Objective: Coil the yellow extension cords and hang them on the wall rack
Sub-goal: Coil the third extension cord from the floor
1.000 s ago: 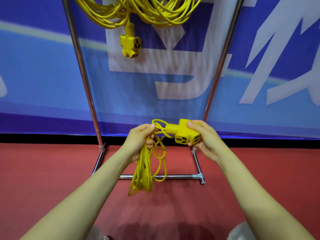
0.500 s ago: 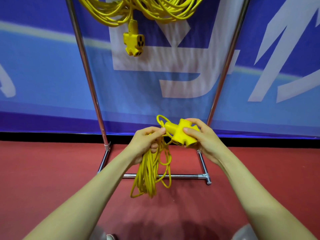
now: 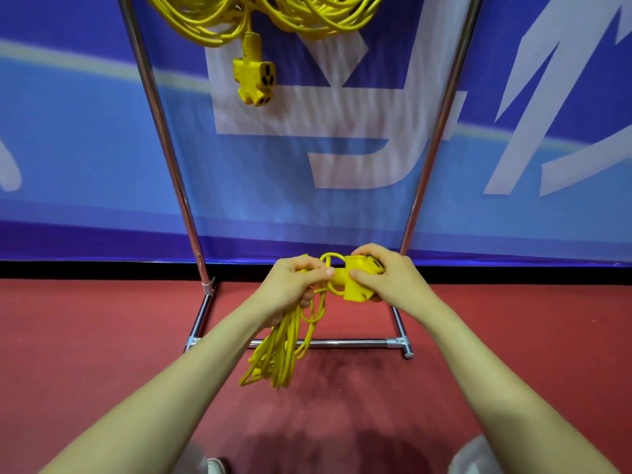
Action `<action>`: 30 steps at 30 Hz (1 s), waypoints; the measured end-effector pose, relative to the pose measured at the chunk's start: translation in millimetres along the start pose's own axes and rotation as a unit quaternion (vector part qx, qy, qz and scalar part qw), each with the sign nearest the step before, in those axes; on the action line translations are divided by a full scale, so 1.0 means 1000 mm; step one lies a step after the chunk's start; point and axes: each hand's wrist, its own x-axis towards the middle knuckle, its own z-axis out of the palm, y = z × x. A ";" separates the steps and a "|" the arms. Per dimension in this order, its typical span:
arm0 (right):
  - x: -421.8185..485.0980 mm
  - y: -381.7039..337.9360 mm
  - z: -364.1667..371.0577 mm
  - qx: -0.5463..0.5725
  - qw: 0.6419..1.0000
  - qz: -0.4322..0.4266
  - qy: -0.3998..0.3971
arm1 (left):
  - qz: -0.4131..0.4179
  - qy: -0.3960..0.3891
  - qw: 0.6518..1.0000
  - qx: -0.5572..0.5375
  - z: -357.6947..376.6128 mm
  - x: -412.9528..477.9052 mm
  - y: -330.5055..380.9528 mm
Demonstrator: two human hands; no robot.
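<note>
left hand grips the yellow cord bundle, loops hanging over the red floor | right hand holds its socket block | maybe a knot between | more cords hang on the rack

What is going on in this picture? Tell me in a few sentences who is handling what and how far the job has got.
A person stands facing a metal rack. Their left hand grips a coiled yellow cord, whose loops hang down toward the red floor. Their right hand holds the cord's socket block, with a small loop of cable at its neck. Other yellow cords already hang at the rack's top, one socket dangling. The held cord is not yet hung.
</note>
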 end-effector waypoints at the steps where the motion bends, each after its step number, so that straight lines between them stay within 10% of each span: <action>1: 0.001 0.000 0.003 0.011 1.000 0.018 0.001 | 0.003 -0.009 1.000 0.000 0.001 -0.001 0.000; 5: 0.012 0.003 0.000 0.021 0.995 0.082 0.043 | 0.014 -0.038 0.999 -0.014 -0.003 -0.002 0.004; 9: 0.015 0.008 -0.011 0.325 0.922 0.195 0.083 | 0.010 -0.090 0.996 0.016 -0.002 -0.007 0.007; 13: 0.009 0.004 0.007 0.285 0.937 0.153 0.136 | -0.007 -0.110 0.994 0.009 0.009 -0.005 -0.001; 24: 0.003 -0.005 0.012 0.364 0.921 0.137 -0.039 | -0.027 -0.036 0.997 -0.056 0.019 0.000 -0.006; 30: 0.000 0.009 0.025 0.183 0.981 0.055 -0.042 | -0.015 -0.026 0.999 -0.027 0.013 0.002 -0.006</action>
